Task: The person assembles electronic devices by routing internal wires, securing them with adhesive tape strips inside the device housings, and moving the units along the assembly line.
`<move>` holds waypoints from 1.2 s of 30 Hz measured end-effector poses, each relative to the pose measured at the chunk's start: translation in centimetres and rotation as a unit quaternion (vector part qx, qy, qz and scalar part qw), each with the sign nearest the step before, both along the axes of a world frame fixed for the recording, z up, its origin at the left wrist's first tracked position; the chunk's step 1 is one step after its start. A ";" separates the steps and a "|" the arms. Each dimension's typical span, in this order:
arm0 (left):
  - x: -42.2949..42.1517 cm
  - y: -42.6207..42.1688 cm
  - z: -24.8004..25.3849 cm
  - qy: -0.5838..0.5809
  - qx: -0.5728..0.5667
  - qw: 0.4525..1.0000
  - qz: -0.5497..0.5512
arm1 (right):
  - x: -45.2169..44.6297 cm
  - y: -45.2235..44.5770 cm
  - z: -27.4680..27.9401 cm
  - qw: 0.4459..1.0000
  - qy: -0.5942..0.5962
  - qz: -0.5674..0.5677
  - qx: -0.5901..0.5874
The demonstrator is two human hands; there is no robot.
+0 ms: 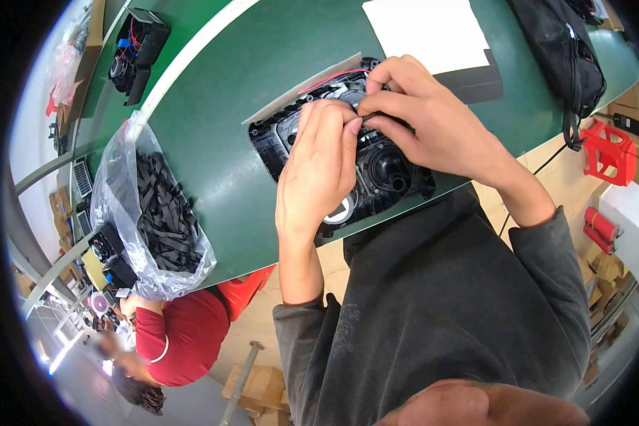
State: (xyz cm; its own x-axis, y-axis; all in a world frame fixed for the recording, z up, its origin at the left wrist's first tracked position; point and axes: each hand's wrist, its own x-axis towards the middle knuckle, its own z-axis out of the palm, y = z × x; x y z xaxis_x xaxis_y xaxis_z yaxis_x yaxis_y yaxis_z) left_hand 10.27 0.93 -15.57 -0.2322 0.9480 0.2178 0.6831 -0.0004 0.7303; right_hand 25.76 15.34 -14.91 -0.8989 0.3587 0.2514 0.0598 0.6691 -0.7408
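My left hand (318, 160) and my right hand (433, 117) meet fingertip to fingertip above a black plastic housing (266, 145). Pinched between them is a small black strip (368, 115), mostly covered by the fingers. Below the hands, the housing lies open on the green table, with a round black speaker-like part (390, 169) and a white-rimmed ring (342, 211) on its near side. Red and pink wires (334, 78) run along its far side. A flat grey edge panel (302, 89) stands along the housing's far left.
A clear plastic bag (113, 181) full of black strips (165, 220) sits to the left. White paper (429, 32) and a black bag (557, 57) lie at the upper right. Another housing (138, 57) stands beyond a white rail (192, 46). A person in red (188, 337) works at lower left.
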 end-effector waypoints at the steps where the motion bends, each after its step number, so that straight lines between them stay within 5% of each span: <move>1: 0.0 0.0 0.0 0.010 0.008 1.000 0.007 | 0.1 0.1 0.1 1.000 -0.016 0.003 0.000; 7: 0.1 0.1 0.0 0.028 0.048 0.998 0.012 | 1.0 1.8 0.4 0.997 -0.041 0.030 -0.062; 10: 0.0 0.2 0.1 0.040 0.038 0.998 0.005 | 1.0 2.2 0.7 0.974 -0.088 0.024 -0.205; 16: 0.7 0.6 1.2 0.054 0.049 0.997 0.035 | 0.9 1.8 0.0 0.997 -0.037 0.030 -0.064; 28: 0.1 1.4 0.3 0.087 0.133 0.987 -0.002 | 1.8 3.0 -0.1 0.990 0.013 0.032 -0.134; 36: 1.4 1.5 -0.6 0.068 0.153 0.985 0.041 | 1.9 2.5 -1.0 0.997 0.071 0.015 -0.032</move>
